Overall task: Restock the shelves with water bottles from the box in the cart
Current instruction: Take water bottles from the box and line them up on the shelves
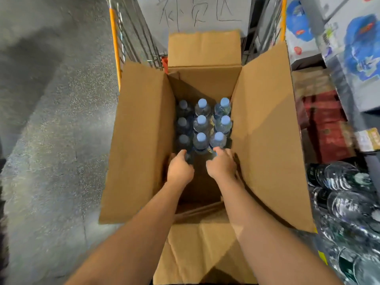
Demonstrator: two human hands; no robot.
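Both hands reach down into the open cardboard box (205, 83), which sits in the wire cart (131, 38) with all 4 flaps folded outward so the opening is clear. The left hand (179, 168) curls around a bottle at the near left, and the right hand (222, 164) curls over one at the near right. About 9 capped water bottles (202, 118) stand upright in 3 rows at the far end. Bottled stock (345, 194) lies on the right, likely the shelf to fill.

One head cam only, looking steeply down, close, into open brown cardboard box (144, 140) w/ both forearms.
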